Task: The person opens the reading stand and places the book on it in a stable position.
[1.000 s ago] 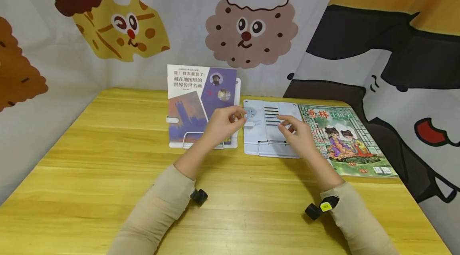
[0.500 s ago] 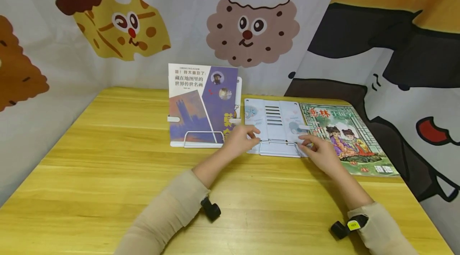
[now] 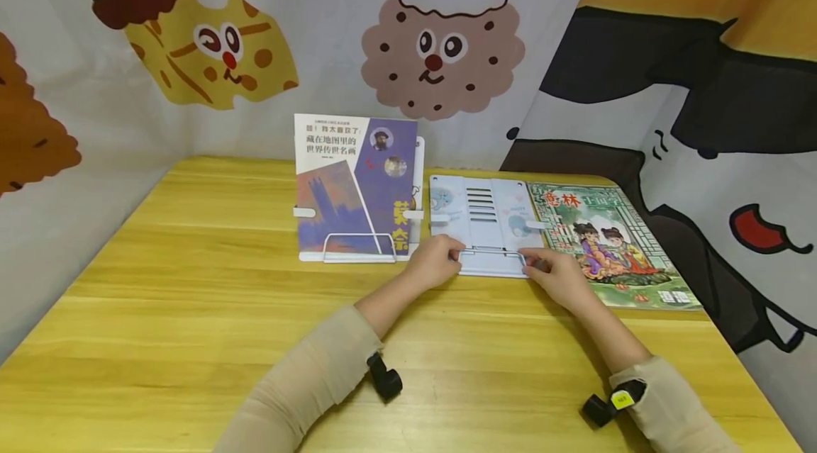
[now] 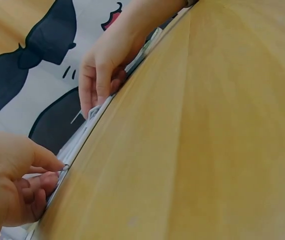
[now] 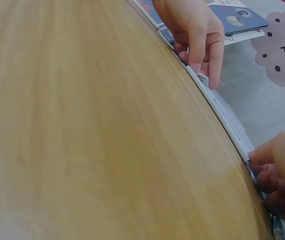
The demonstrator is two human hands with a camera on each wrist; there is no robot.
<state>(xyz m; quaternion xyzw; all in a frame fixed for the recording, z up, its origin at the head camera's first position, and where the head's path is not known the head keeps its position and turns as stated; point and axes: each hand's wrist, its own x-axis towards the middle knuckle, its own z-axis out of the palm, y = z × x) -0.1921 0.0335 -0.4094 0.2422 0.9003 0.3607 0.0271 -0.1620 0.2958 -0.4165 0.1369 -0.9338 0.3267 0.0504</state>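
A pale blue book stand (image 3: 488, 226) with slots down its middle lies flat on the table. Along its front edge runs a white wire bracket (image 3: 491, 252). My left hand (image 3: 436, 261) pinches the bracket's left end between thumb and fingers, low over the stand's front corner. At the right end, my right hand (image 3: 560, 278) pinches the same wire. The left wrist view shows the left hand (image 4: 15, 182) near and the right hand (image 4: 107, 70) farther along the stand's thin edge. Fingertips partly hide the wire's ends.
Left of the hands, a purple and white book (image 3: 338, 191) leans upright on a second white stand (image 3: 419, 162). A green illustrated magazine (image 3: 628, 254) lies on the right, beside the right hand. The wooden table (image 3: 191, 339) meets a cartoon-printed curtain (image 3: 325, 20) behind.
Both hands have come down from over the stand's upper part to its front edge. In the last half second they have closed in and taken hold of the wire bracket's ends.
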